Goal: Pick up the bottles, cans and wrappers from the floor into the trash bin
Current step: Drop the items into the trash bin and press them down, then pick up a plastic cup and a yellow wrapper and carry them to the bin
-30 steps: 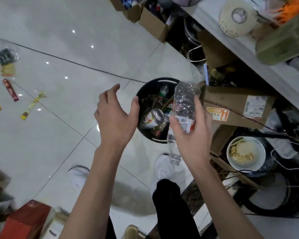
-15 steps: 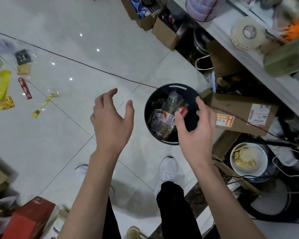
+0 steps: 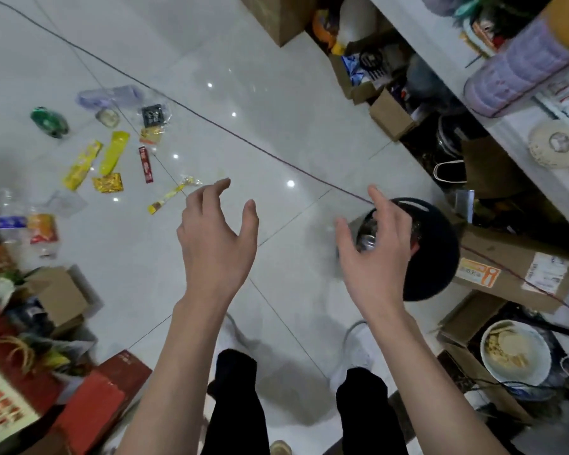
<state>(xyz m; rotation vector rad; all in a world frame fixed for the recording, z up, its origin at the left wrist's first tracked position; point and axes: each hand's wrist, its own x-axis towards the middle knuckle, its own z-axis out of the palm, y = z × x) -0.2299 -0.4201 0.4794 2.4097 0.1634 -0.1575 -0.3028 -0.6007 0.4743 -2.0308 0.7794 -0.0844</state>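
Note:
The black trash bin stands on the white tile floor at the right, partly behind my right hand; a can top shows inside it. My right hand is empty with fingers spread, just left of the bin. My left hand is also empty and spread, over bare floor. Litter lies at the far left: a green can, several yellow wrappers, a red wrapper, a gold wrapper, a thin yellow wrapper, a black packet and a clear bottle.
Cardboard boxes and a bowl of food crowd the right, under a cluttered shelf. Red boxes and a small carton sit at the lower left. A dark cord crosses the floor. My shoes and dark trousers are below.
One second ago my right hand held a clear bottle over the bin; the bottle dropped in and the hand is now empty. The view has swung left, showing more litter.

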